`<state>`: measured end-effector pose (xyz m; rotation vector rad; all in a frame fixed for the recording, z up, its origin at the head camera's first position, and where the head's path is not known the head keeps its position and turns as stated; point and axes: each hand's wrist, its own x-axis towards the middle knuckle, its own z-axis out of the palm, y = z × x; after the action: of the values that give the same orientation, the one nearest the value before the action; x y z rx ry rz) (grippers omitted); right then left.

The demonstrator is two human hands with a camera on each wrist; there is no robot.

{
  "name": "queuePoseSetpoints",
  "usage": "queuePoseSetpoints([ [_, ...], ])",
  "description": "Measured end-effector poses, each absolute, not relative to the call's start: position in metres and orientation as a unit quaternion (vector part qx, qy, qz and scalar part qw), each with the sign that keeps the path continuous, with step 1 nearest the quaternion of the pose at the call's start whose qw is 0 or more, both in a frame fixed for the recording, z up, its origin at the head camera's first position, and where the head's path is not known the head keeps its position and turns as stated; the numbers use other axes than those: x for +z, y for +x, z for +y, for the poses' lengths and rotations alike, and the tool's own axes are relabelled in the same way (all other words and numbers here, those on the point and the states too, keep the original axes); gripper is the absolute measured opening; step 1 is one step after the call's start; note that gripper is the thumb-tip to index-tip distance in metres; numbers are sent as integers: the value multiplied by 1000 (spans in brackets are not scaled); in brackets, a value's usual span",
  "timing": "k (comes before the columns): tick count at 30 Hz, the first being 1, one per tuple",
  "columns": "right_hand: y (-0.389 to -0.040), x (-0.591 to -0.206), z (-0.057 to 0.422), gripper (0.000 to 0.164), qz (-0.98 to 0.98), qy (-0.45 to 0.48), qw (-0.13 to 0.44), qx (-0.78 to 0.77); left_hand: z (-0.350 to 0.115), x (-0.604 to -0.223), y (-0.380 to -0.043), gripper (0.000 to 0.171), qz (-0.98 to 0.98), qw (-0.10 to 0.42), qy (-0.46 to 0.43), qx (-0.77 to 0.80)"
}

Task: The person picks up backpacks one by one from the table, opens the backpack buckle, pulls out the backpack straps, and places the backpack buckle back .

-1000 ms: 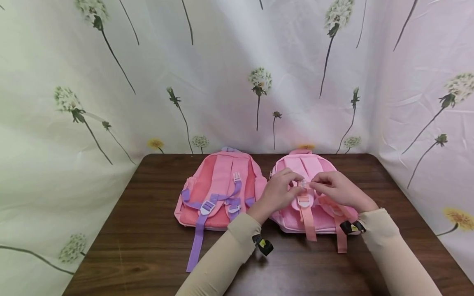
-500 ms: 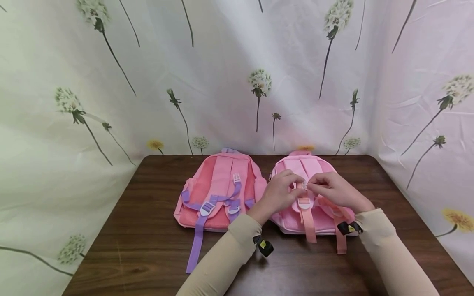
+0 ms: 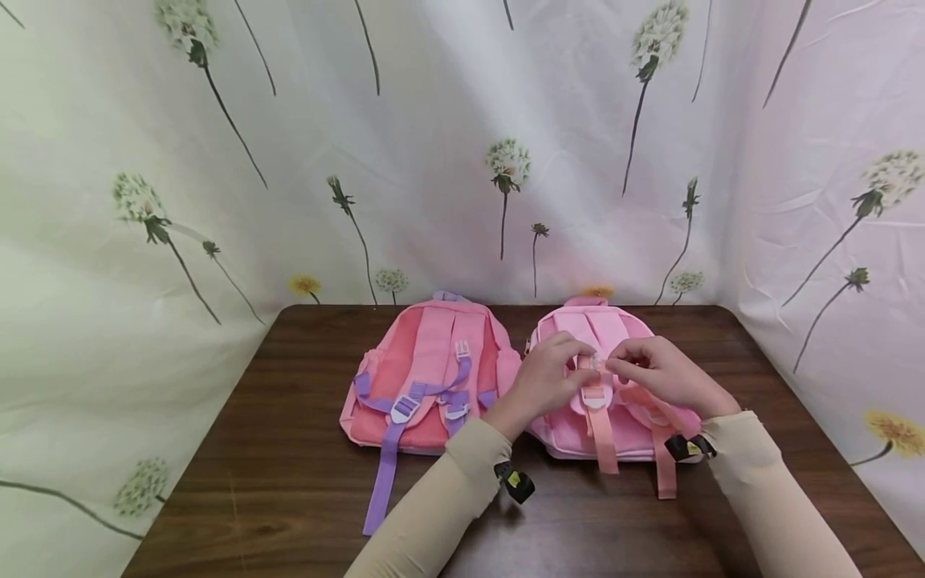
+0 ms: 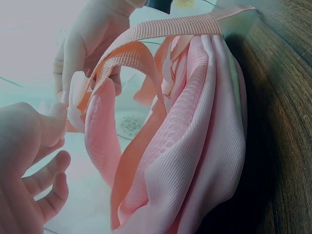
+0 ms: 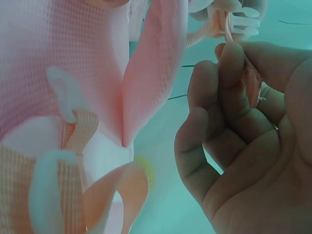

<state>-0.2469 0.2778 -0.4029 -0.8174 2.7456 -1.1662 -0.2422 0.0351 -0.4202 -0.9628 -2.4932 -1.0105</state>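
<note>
In the head view a light pink backpack lies on the table, its straps facing up. Above it my left hand pinches a white plastic side-release buckle piece between thumb and fingertips. Opposite, my right hand pinches the end of the peach webbing strap. The right wrist view shows the pronged buckle piece with the webbing strap threaded in it, and the strap's loose end between my right thumb and fingers. In the left wrist view, my left hand partly hides the buckle.
A second, coral-pink backpack with purple straps lies close by on the left. Both rest on a dark wooden table. Peach strap ends hang over the pink bag's near edge. A flower-printed curtain stands behind.
My right hand shifted slightly left toward the buckle, then back right, leaving a small gap between the hands. My left hand has kept its place and grip. The backpacks have hardly moved.
</note>
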Motion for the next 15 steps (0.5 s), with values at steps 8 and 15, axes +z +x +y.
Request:
queuePoseSetpoints([
  [8, -247, -407, 273, 7, 881, -272, 34, -386, 34, -423, -242, 24, -864, 144, -332, -349],
  [15, -249, -404, 281, 7, 882, -277, 20, -382, 31, -420, -244, 25, -864, 141, -323, -359],
])
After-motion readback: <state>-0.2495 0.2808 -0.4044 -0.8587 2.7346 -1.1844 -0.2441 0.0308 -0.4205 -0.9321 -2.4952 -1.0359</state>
